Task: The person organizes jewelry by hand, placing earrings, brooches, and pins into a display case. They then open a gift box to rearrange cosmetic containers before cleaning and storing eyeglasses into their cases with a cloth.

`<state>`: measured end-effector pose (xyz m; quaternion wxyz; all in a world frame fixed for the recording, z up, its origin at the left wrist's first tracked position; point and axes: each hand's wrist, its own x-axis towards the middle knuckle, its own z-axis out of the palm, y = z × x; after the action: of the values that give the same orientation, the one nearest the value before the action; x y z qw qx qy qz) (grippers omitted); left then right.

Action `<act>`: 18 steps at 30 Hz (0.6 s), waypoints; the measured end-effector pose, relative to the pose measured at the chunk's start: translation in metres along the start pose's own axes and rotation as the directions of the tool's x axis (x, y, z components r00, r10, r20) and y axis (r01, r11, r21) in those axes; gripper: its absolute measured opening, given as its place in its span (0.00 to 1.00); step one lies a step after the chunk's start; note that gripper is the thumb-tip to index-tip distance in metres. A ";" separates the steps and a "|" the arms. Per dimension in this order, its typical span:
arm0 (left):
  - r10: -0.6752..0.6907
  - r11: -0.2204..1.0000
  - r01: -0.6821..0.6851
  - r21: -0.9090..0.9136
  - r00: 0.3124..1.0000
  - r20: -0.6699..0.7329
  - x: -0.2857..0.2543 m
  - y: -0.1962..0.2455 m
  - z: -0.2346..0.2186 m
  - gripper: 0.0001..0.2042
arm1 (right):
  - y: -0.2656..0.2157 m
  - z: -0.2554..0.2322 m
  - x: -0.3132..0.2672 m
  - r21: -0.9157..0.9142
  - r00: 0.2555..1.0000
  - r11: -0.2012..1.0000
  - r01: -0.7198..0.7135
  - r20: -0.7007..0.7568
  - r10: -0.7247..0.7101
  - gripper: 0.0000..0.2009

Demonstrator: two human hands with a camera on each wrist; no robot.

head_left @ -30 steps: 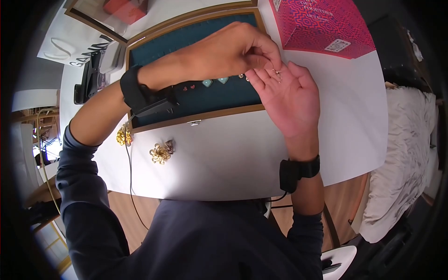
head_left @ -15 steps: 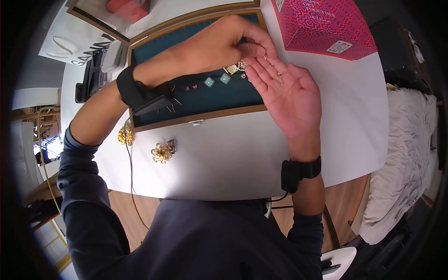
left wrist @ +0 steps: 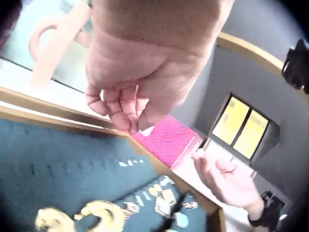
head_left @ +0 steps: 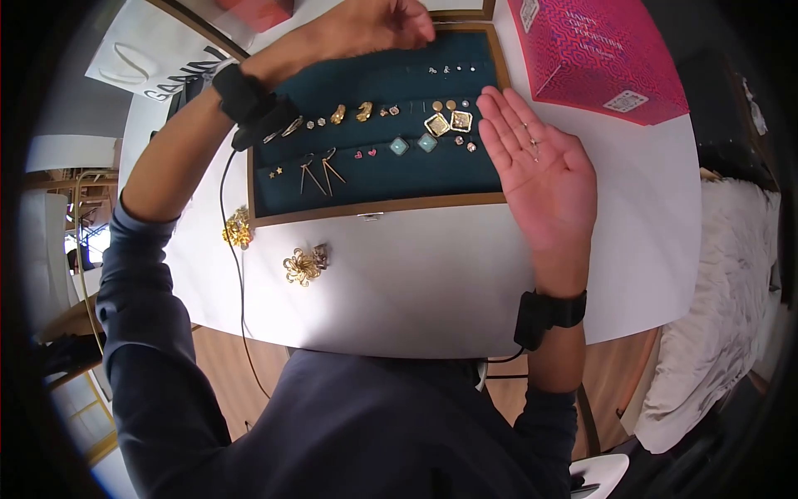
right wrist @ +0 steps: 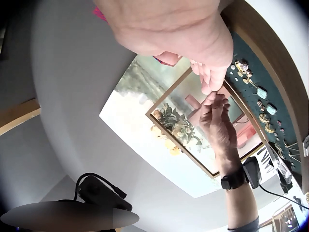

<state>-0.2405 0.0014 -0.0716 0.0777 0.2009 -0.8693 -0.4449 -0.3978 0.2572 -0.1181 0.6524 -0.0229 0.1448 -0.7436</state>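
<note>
Earrings, small and metallic point(head_left: 534, 143), lie on the upturned palm of our right hand point(head_left: 539, 170), near the base of the fingers. We hold this hand flat and wide, fingers straight and together, palm up, just beside the right edge of the jewellery tray point(head_left: 378, 205). The fingertips overlap the tray's right frame.

Our left hand point(head_left: 374, 23) is at the far edge of the tray, above its top row. In the left wrist view the fingers point(left wrist: 118, 104) are curled in, with the thumb meeting the fingertips in a narrow pinch. We cannot tell whether anything is held in that pinch; whatever may be there is too small to see.

The tray has a wooden frame and a dark teal lining. On the lining we see:
- two square gold-framed earrings point(head_left: 449, 123) near the right hand's fingertips;
- two pale blue square studs point(head_left: 413, 145) just below them;
- two gold triangle drop earrings point(head_left: 320, 173) toward the left;
- a row of tiny studs point(head_left: 453, 69) near the top right corner.

The tray rests on a white table point(head_left: 432, 283). A gold flower brooch point(head_left: 302, 266) lies on the table in front of the tray, and a second gold piece point(head_left: 238, 229) sits at the tray's near left corner. A pink patterned box point(head_left: 594, 50) stands to the right of the tray.
</note>
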 end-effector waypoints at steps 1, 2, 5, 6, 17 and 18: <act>-0.010 0.999 0.007 0.053 0.998 0.057 0.000 -0.004 -0.007 0.03 | 0.000 0.000 0.000 0.006 1.000 1.000 0.003 0.002 -0.003 0.31; -0.024 0.994 0.012 0.106 0.993 0.114 -0.001 -0.009 -0.010 0.03 | 0.000 0.000 0.000 0.001 1.000 1.000 0.003 0.003 -0.003 0.31; -0.106 0.947 0.051 0.318 0.981 0.160 -0.001 -0.018 -0.010 0.11 | 0.000 0.000 0.000 -0.001 1.000 1.000 0.008 0.008 -0.008 0.32; -0.121 0.958 0.073 0.276 0.979 0.162 -0.001 -0.022 -0.010 0.11 | 0.000 -0.001 0.000 0.009 1.000 1.000 0.010 0.009 -0.010 0.32; -0.309 0.947 0.293 0.129 0.943 0.123 0.000 -0.037 0.001 0.06 | -0.001 -0.001 0.000 0.019 1.000 1.000 0.010 -0.008 -0.009 0.31; -0.324 0.940 0.308 0.146 0.941 0.100 0.000 -0.038 0.002 0.07 | -0.001 -0.001 0.000 0.019 1.000 1.000 0.011 -0.008 -0.011 0.31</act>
<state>-0.2302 -0.0168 -0.1033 -0.0615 0.3149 -0.8556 -0.4063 -0.3991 0.2572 -0.1185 0.6480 -0.0146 0.1401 -0.7485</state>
